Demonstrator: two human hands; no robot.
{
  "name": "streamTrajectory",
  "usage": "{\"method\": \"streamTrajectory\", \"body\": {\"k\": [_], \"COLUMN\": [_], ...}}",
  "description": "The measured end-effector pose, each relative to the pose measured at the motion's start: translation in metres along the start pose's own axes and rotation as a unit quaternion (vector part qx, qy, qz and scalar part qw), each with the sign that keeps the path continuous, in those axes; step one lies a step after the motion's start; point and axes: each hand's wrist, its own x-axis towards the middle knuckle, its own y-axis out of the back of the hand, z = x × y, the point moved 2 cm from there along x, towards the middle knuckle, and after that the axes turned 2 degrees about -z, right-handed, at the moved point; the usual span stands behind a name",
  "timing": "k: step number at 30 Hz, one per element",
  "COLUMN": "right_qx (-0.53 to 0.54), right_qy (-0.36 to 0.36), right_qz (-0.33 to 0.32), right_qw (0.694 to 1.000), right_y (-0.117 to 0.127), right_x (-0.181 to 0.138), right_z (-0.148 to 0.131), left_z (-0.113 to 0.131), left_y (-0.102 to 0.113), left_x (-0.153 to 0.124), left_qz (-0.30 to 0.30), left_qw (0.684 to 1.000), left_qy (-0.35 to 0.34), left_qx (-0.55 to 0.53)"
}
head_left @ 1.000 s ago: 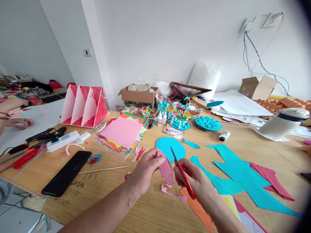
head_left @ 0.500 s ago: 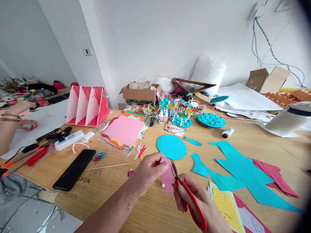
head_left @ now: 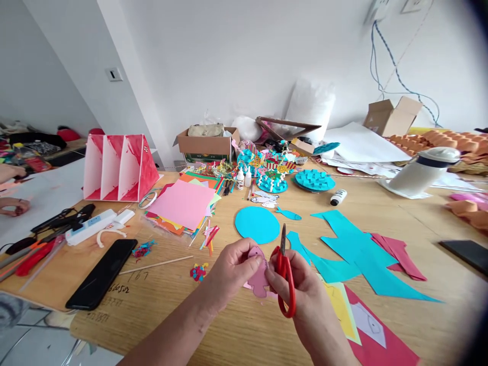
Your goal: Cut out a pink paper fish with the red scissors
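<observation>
Between the thumb and fingers of my left hand (head_left: pixel 236 267) is a pink paper fish cutout (head_left: pixel 259 282) with drawn lines on it. My right hand (head_left: pixel 301 284) grips red-handled scissors (head_left: pixel 286 282), their blades closed and pointing up, away from the paper. The right thumb and fingertips touch the fish's right edge. Just beyond the hands lies a blue paper circle (head_left: pixel 257 224), with a small blue paper fish (head_left: pixel 288 213) beside it. Blue paper offcuts (head_left: pixel 358 249) spread to the right. Below them are a yellow paper piece (head_left: pixel 339 305) and a red sheet (head_left: pixel 381 338).
A black phone (head_left: pixel 102 274), a wooden stick (head_left: pixel 156 265) and a stack of coloured paper (head_left: pixel 183 203) lie on the left. Farther back stand glue bottles (head_left: pixel 240 179), a red-and-white divided stand (head_left: pixel 120 168) and a cardboard box (head_left: pixel 208 145). Another person's hand (head_left: pixel 14 206) is at far left.
The scissors have come away from the pink fish; their blades have closed and swung upright. My right hand has shifted to touch the fish's edge. The view has turned slightly right.
</observation>
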Motion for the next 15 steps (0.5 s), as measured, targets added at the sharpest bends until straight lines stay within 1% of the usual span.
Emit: {"method": "streamTrajectory", "body": {"k": [5,8,12,15], "right_qx": [-0.083,-0.130,-0.127,-0.122], "right_qy": [0.004,-0.006,-0.010,-0.017], "right_qz": [-0.060,-0.084,-0.118,-0.125], "right_qw": [0.995,0.988,0.985,0.985], "right_y": [0.004,0.010,0.014,0.015], "right_x": [-0.006,-0.009,-0.011,-0.013], "right_z": [-0.004,0.002,0.016,0.024], "left_z": [0.005,0.010,0.011,0.008], "left_y": [0.004,0.006,0.006,0.005], "left_x": [-0.001,-0.003,-0.005,-0.005], "left_qz": [0.002,-0.002,-0.019,-0.028], "left_qw": [1.000,1.000,0.999,0.998], "left_qy": [0.003,-0.002,-0.001,0.003], "left_qx": [0.008,-0.006,-0.035,-0.054]}}
